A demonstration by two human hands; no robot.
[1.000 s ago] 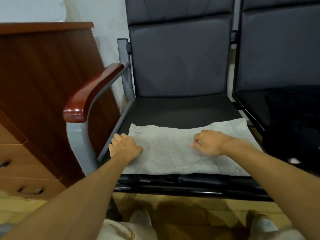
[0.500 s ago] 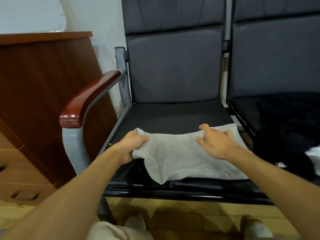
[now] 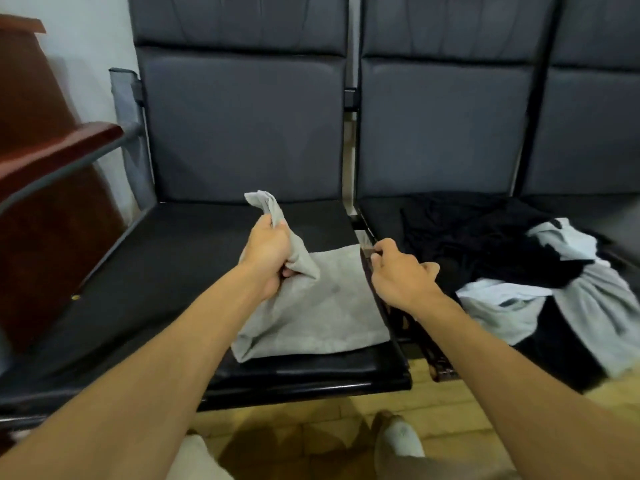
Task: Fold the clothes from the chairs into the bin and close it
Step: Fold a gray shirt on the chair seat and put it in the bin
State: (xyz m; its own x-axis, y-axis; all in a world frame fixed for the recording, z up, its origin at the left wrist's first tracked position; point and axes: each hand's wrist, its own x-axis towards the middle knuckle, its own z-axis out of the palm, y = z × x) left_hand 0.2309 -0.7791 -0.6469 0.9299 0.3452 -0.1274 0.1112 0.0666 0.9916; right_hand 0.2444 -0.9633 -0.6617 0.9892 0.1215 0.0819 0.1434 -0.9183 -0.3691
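A light grey cloth (image 3: 329,306) lies on the black seat (image 3: 166,271) of the left chair, near its right front corner. My left hand (image 3: 268,258) grips the cloth's left edge in a fist and holds it up above the seat, so that a flap stands over my knuckles. My right hand (image 3: 401,275) is at the seat's right edge, fingers curled at the cloth's far right corner, seemingly pinching it. The bin is not in view.
A pile of black clothes (image 3: 485,237) and pale grey garments (image 3: 588,306) lies on the right chair. The left chair has a wooden armrest (image 3: 52,150), with a brown cabinet (image 3: 20,81) beyond it. My shoe (image 3: 398,438) stands on the yellow floor below.
My left hand has lifted the cloth's left edge and carried it rightward over the cloth. My right hand has slid from the cloth's top to its right corner. The view has turned right.
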